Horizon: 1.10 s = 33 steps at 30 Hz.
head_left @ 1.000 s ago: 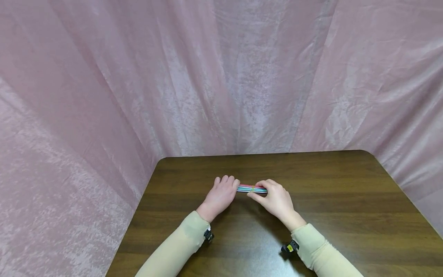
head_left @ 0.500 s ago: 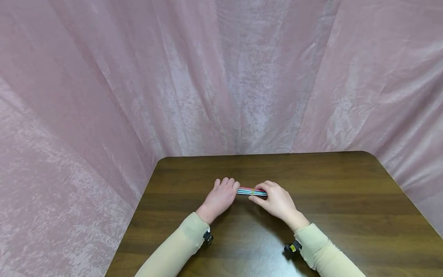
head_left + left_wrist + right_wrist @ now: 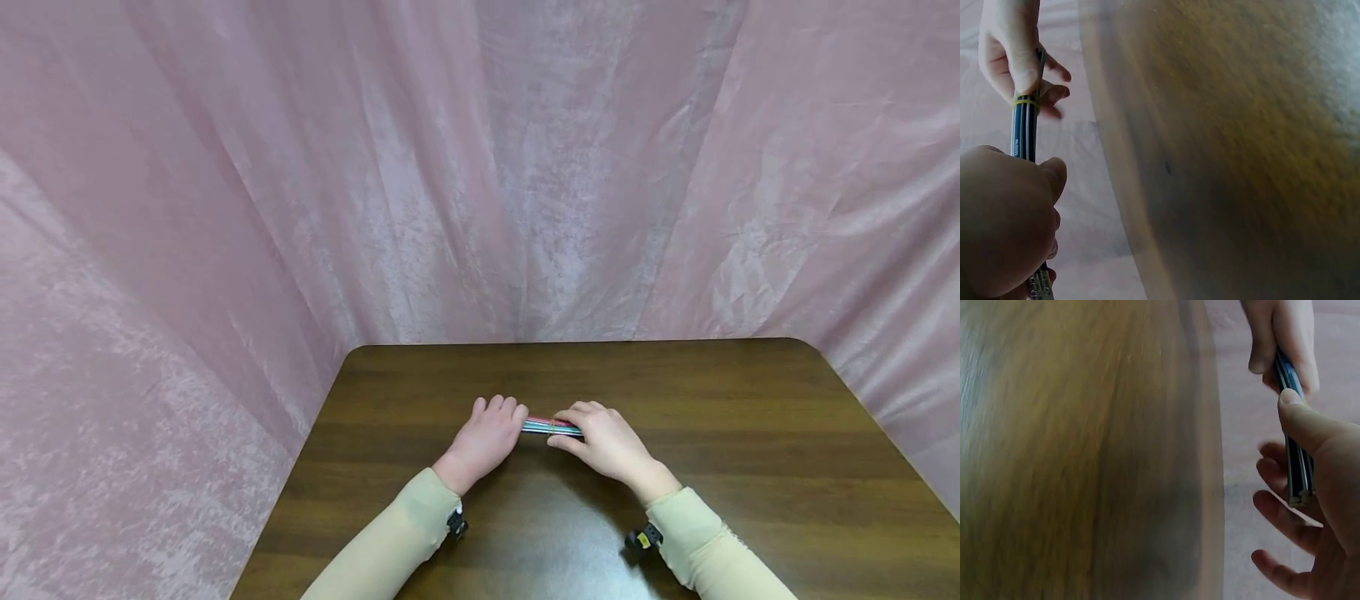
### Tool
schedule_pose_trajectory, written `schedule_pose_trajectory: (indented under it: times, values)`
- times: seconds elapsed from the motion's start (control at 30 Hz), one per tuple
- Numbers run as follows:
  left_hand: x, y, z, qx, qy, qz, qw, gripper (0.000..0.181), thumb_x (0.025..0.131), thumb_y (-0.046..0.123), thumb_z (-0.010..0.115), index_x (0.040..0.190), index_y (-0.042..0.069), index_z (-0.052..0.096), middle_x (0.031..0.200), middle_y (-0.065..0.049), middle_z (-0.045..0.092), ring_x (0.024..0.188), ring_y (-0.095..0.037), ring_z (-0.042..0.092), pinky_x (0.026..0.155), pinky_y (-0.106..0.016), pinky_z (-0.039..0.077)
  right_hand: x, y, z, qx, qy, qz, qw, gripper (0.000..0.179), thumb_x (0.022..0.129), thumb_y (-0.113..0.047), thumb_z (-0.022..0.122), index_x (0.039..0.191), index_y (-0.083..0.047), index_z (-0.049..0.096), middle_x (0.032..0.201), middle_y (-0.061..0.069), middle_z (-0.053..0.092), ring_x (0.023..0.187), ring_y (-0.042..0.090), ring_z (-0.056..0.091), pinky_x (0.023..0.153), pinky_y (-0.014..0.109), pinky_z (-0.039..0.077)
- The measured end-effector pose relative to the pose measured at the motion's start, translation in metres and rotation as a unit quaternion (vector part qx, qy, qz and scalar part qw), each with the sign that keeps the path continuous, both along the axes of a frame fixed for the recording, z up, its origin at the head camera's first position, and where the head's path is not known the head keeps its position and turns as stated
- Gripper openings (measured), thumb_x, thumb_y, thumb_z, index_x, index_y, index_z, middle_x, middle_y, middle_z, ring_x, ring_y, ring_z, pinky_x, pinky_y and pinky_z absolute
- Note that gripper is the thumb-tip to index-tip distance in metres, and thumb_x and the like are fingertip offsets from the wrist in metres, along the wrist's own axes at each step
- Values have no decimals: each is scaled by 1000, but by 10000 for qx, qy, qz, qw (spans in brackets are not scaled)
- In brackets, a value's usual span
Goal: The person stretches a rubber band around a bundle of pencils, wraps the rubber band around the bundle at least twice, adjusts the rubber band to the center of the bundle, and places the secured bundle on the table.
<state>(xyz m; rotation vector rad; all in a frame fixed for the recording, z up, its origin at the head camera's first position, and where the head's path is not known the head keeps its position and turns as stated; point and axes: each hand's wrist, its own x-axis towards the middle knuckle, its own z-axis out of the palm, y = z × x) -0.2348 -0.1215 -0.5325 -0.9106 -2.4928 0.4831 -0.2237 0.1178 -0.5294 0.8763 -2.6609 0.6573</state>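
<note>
A bundle of slim coloured pencils (image 3: 538,426) is held level above the table, between both hands. My left hand (image 3: 483,437) grips the bundle's left part, its fingers wrapped round it. In the left wrist view, shiny ends (image 3: 1041,284) stick out below that fist. Near the bundle's right part, a yellow rubber band (image 3: 1025,100) circles the pencils. My right hand (image 3: 611,442) pinches them beside the band, thumb on the near side. In the right wrist view its other fingers (image 3: 1285,519) spread loosely, and the bundle's cut ends (image 3: 1299,500) show by the palm.
The brown wooden table (image 3: 712,417) has rounded far corners and lies below both hands. Pink velvety curtains (image 3: 480,167) hang behind it and along the sides. A small black camera (image 3: 643,540) is strapped at the right wrist, another camera (image 3: 457,523) at the left.
Hands and bundle sit slightly lower and further right in the head view, and the table edge has also shifted down a little. Both hands keep their hold on the pencils.
</note>
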Motion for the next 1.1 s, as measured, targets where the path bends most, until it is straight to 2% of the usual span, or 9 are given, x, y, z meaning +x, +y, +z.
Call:
schedule_pose_trajectory:
  times: [0.13, 0.3, 0.47, 0.57, 0.73, 0.9, 1.1]
  values:
    - [3, 3, 6, 86, 182, -146, 9997, 10, 108, 21, 51, 107, 17, 60, 95, 2, 58, 87, -18, 54, 73, -35, 37, -1, 1, 1, 232, -14, 72, 9997, 28, 98, -41, 78, 110, -16, 78, 103, -5, 72, 101, 23, 68, 85, 51, 52]
    - [7, 6, 9, 160, 288, -306, 9990, 16, 108, 22, 45, 104, 18, 60, 93, 3, 58, 85, -17, 54, 71, -32, 32, -3, 2, 2, 290, -294, 306, 9987, 37, 99, -42, 76, 122, -13, 76, 110, -3, 71, 105, 23, 67, 88, 52, 51]
    - [7, 8, 6, 173, -10, -114, 9998, 13, 106, 21, 48, 105, 17, 60, 94, 3, 59, 86, -17, 54, 71, -32, 29, 0, 16, 1, 179, -358, 198, 9990, 31, 98, -38, 79, 120, -16, 79, 106, -8, 71, 100, 20, 68, 85, 50, 53]
    - [8, 11, 5, 95, -62, -46, 9999, 8, 107, 21, 53, 106, 17, 60, 95, 2, 59, 87, -18, 55, 72, -33, 34, 0, 18, 0, 187, -241, 276, 9992, 24, 101, -38, 75, 114, -18, 79, 103, -10, 71, 99, 18, 67, 84, 49, 53]
    - [8, 20, 3, -43, -17, -170, 9998, 9, 110, 22, 53, 108, 18, 61, 98, 2, 61, 88, -17, 56, 73, -34, 38, -2, 12, -1, 158, -307, 485, 9982, 28, 104, -40, 71, 115, -16, 77, 104, -8, 70, 97, 17, 66, 84, 47, 52]
    - [7, 22, 3, -33, -268, -1, 9996, 8, 110, 22, 54, 108, 17, 59, 100, 3, 61, 90, -17, 56, 73, -33, 34, -2, 21, 2, 175, -506, 328, 9980, 29, 101, -41, 75, 118, -17, 78, 105, -10, 71, 99, 18, 68, 84, 48, 53]
    - [8, 22, 2, -226, 19, -13, 9997, 9, 110, 22, 51, 107, 20, 60, 96, 4, 60, 86, -16, 56, 71, -33, 33, 0, 22, 2, 359, -399, 364, 9979, 20, 101, -36, 75, 109, -19, 79, 100, -12, 69, 96, 18, 67, 85, 51, 53]
